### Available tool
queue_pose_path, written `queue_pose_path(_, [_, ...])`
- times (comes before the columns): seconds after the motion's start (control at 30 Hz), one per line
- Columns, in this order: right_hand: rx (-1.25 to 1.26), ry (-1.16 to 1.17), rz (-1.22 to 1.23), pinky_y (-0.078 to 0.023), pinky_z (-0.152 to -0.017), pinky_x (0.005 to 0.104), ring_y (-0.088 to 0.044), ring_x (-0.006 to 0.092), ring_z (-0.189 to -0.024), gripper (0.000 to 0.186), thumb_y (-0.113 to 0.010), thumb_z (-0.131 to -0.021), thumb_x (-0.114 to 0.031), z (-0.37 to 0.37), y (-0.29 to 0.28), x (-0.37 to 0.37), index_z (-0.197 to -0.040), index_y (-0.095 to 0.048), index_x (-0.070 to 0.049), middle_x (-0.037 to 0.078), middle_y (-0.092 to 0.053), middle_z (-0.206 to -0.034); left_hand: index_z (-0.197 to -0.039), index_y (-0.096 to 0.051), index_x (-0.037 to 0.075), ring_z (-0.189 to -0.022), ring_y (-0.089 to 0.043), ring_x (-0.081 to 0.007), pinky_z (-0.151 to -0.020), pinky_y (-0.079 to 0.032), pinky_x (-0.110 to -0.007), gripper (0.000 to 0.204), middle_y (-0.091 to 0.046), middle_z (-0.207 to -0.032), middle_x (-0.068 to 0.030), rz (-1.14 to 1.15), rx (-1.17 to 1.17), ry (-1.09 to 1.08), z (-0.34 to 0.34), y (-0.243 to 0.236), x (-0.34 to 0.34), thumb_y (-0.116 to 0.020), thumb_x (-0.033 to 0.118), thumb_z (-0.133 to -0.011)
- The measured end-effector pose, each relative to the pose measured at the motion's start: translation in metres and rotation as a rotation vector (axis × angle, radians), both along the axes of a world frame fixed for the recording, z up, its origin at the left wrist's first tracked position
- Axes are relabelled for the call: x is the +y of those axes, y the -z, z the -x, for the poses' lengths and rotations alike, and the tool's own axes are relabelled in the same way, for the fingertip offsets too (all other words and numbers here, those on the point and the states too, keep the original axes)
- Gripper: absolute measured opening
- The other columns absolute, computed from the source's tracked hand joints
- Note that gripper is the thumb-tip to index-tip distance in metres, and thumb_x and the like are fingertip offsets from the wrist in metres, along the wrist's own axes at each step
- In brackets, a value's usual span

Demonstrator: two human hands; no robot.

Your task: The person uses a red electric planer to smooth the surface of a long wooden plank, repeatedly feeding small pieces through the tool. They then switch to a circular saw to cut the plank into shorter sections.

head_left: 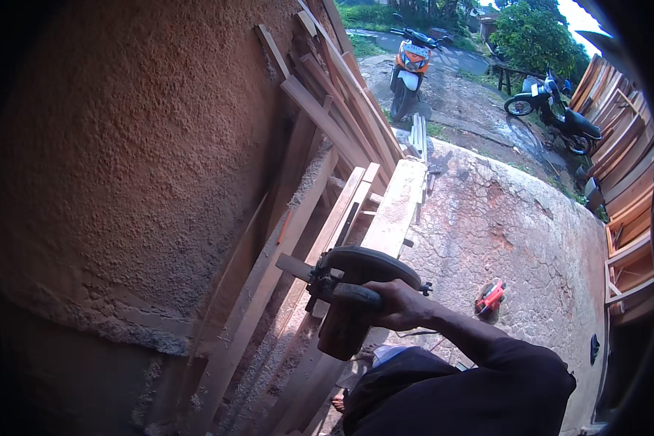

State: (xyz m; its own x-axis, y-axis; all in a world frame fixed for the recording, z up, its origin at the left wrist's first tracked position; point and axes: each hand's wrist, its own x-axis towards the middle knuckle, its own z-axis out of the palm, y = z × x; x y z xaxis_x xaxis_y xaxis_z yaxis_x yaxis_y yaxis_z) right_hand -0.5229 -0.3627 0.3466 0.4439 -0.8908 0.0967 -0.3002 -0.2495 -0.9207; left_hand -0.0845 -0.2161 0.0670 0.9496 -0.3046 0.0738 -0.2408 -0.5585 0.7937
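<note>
My right hand is closed around the rear handle of a dark circular saw, its arm reaching in from the lower right. The saw's round guard points away over a long pale board on the workbench. A short wooden piece juts out to the left from beside the saw. Where the saw meets the wood, its body hides the blade. My left hand does not show.
Long timbers strewn with shavings run along the rough wall, with planks leaning at the far end. A red power tool lies on the cracked concrete floor. Two motorbikes stand beyond; wooden frames line the right.
</note>
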Motion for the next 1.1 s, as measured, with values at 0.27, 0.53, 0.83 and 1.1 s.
queue_pose_path(0.27, [-0.051, 0.171, 0.025, -0.057, -0.090, 0.0384, -0.073, 0.0284, -0.101, 0.049, -0.078, -0.086, -0.013, 0.052, -0.008, 0.000, -0.131, -0.060, -0.001, 0.018, -0.073, -0.108, -0.163, 0.003, 0.008, -0.139, -0.044, -0.0409, -0.112, -0.041, -0.057, 0.123, -0.031, -0.160, -0.0249, -0.302, -0.193, 0.575, 0.092, -0.023, -0.045, -0.079, 0.050, -0.081])
queue_pose_path(0.53, [-0.157, 0.313, 0.018, -0.056, -0.092, 0.0356, -0.070, 0.0176, -0.103, 0.050, -0.081, -0.087, -0.014, 0.073, 0.006, 0.012, -0.132, -0.061, -0.004, 0.013, -0.074, -0.110, -0.163, -0.002, 0.009, -0.139, -0.043, -0.0426, -0.112, -0.040, -0.057, 0.122, -0.032, -0.160, -0.0252, -0.488, -0.312, 0.819, 0.117, -0.033, -0.053, -0.077, 0.056, -0.080])
queue_pose_path(0.83, [-0.172, 0.482, -0.027, -0.053, -0.097, 0.0336, -0.066, 0.0128, -0.108, 0.047, -0.080, -0.089, -0.012, 0.081, 0.010, 0.039, -0.132, -0.063, -0.005, 0.009, -0.074, -0.115, -0.163, -0.007, 0.009, -0.139, -0.043, -0.0445, -0.111, -0.039, -0.058, 0.121, -0.034, -0.159, -0.0255, -0.614, -0.364, 0.942, 0.114, -0.040, -0.053, -0.074, 0.063, -0.078])
queue_pose_path(1.1, [-0.134, 0.538, -0.025, -0.053, -0.102, 0.0371, -0.068, 0.0188, -0.115, 0.046, -0.080, -0.090, -0.018, 0.083, -0.014, 0.060, -0.132, -0.063, -0.008, 0.010, -0.073, -0.119, -0.163, -0.012, 0.009, -0.138, -0.042, -0.0463, -0.111, -0.038, -0.058, 0.122, -0.036, -0.158, -0.0258, -0.686, -0.403, 1.027, 0.098, -0.041, -0.049, -0.072, 0.069, -0.077])
